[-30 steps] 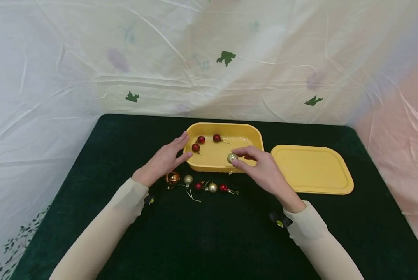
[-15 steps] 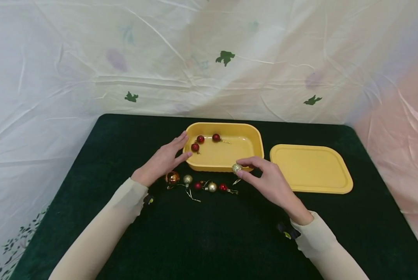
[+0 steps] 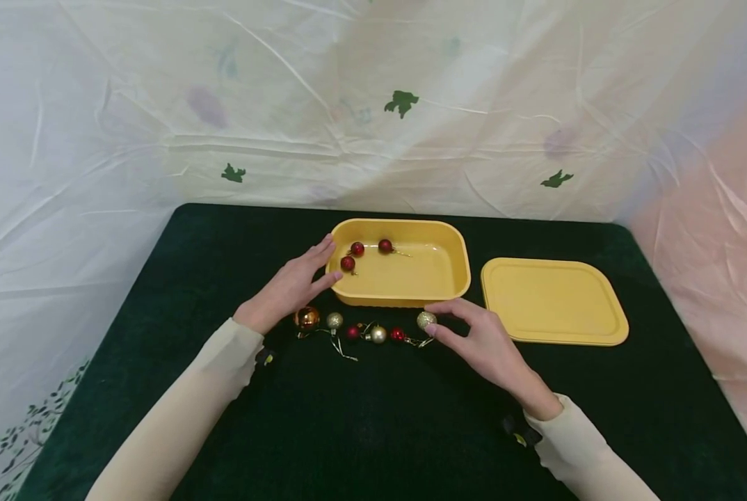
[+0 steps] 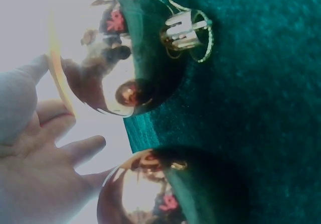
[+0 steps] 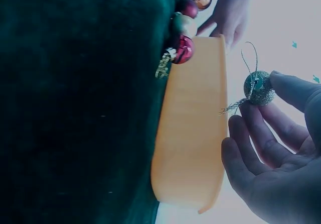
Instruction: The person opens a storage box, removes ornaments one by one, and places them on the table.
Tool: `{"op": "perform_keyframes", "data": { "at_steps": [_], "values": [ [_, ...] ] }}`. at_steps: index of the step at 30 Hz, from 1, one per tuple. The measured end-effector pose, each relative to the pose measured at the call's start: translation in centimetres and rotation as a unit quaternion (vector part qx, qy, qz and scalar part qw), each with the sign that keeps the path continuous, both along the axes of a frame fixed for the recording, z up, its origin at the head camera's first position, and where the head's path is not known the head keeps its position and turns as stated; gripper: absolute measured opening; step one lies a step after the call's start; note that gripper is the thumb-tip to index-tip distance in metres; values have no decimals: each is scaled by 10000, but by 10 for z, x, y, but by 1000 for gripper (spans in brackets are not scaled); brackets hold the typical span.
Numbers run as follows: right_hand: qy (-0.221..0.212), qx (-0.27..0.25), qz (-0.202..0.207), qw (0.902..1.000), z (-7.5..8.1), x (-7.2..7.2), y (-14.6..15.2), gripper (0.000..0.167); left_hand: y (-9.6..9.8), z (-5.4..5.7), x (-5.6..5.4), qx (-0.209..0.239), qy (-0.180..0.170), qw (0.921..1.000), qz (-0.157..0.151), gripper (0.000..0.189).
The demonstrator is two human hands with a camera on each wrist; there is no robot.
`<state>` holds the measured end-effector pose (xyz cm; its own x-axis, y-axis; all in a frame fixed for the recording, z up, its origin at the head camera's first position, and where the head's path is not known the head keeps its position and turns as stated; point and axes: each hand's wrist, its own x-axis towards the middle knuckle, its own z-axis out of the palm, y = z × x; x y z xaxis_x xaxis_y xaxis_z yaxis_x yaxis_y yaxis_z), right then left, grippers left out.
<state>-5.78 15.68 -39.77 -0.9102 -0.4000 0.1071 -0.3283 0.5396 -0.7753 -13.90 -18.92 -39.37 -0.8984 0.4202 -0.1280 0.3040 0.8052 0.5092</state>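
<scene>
My right hand (image 3: 483, 341) pinches a small gold glitter bauble (image 3: 426, 320) between thumb and fingers, just in front of the yellow box (image 3: 405, 301). In the right wrist view the bauble's thin cord loop (image 5: 250, 53) hangs free. My left hand (image 3: 288, 289) lies against the box's left end with straight fingers. Inside the box are a dark red bauble (image 3: 384, 246) and two more red ones to its left. A row of baubles stands before the box: copper (image 3: 307, 318), glitter gold (image 3: 334, 321), dark red (image 3: 352, 332), smooth gold (image 3: 378, 335) and shiny red (image 3: 398, 335).
A flat yellow lid (image 3: 555, 301) lies to the right of the box on the dark green cloth (image 3: 361, 424). Behind the table hangs a pale patterned curtain (image 3: 323, 104). The left wrist view shows a second copper bauble (image 4: 150, 191) close to the camera.
From above the box's front right part, my right hand has come toward me and down with the gold glitter bauble, to the right end of the row. My left hand stays against the box.
</scene>
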Motion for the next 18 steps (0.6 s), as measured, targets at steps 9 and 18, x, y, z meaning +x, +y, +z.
{"op": "perform_keyframes", "data": {
  "at_steps": [9,18],
  "values": [
    [-63,295,27,9995,-11,4,4,34,0,-1,1,-11,-17,10000,13,73],
    [-26,522,159,9985,-21,2,5,32,0,-3,1,-20,-1,10000,47,72]
  ]
}}
